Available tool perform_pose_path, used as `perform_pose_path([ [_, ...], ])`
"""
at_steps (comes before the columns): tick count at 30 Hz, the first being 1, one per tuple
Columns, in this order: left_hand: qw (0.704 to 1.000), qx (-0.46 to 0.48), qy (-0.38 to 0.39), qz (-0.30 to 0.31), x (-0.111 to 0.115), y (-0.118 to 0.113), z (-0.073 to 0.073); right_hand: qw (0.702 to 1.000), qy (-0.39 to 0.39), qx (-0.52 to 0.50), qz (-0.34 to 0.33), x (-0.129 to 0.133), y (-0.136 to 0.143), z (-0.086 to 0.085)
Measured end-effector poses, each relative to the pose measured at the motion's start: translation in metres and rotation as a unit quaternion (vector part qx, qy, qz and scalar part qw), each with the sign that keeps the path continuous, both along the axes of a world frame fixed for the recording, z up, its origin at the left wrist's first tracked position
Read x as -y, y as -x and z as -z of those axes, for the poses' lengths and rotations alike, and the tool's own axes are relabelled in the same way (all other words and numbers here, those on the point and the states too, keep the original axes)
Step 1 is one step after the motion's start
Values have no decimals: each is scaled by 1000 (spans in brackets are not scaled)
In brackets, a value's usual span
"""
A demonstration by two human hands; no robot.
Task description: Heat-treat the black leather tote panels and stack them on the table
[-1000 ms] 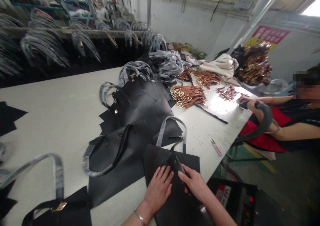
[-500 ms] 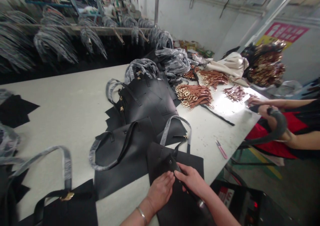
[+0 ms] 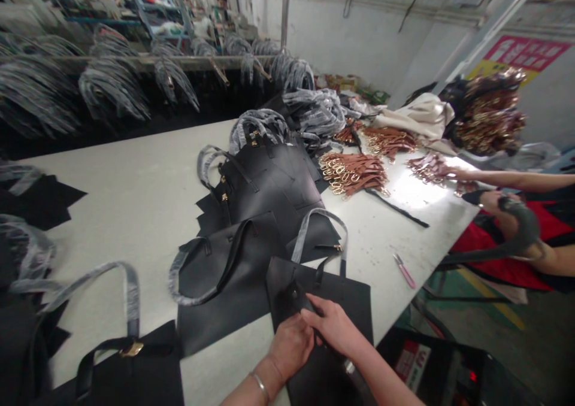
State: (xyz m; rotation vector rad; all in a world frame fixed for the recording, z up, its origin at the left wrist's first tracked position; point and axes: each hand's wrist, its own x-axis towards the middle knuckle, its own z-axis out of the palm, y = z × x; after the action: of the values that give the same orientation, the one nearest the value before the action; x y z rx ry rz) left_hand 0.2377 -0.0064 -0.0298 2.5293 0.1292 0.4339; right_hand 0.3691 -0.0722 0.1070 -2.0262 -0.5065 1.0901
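Observation:
A black leather panel (image 3: 350, 301) with a plastic-wrapped handle (image 3: 309, 217) lies at the table's near edge. Over it, my right hand (image 3: 335, 328) is wrapped round a dark tool (image 3: 349, 367) with a metal band, which slants down toward the bottom edge. My left hand (image 3: 291, 343) is closed against my right fingertips on the panel; whatever is between its fingers is hidden. Another black panel (image 3: 224, 298) with a wrapped handle lies to the left, beside a stack of black panels (image 3: 269, 178).
Pink-handled snips (image 3: 404, 271) lie on the white table (image 3: 121, 196) at right. Brown straps with gold clasps (image 3: 353, 172) are piled farther back. Another person's hand (image 3: 456, 172) reaches in from the right. More black pieces (image 3: 139, 370) lie at lower left.
My left hand has gone from flat with fingers extended to curled. Both hands sit slightly farther left on the panel. The other person's hand has moved to the small straps.

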Motion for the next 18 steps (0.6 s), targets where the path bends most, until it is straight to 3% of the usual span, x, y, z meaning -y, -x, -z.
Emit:
perform_pose_path([
  [5,1000,-10,0,2,-2,-3,-13,995,-69,44,51,-10,-5,1],
  [10,999,3,-21,-31,9,7,-24,987,-63,-7,145,35,-17,-1],
  [13,999,-19,-5,-45,13,6,-29,982,-45,-32,182,67,-17,12],
  [15,996,-63,10,-61,7,-9,-38,979,-36,-42,196,83,-13,26],
  [18,988,-123,21,-96,-16,-52,-59,979,-16,-27,203,98,-4,47],
])
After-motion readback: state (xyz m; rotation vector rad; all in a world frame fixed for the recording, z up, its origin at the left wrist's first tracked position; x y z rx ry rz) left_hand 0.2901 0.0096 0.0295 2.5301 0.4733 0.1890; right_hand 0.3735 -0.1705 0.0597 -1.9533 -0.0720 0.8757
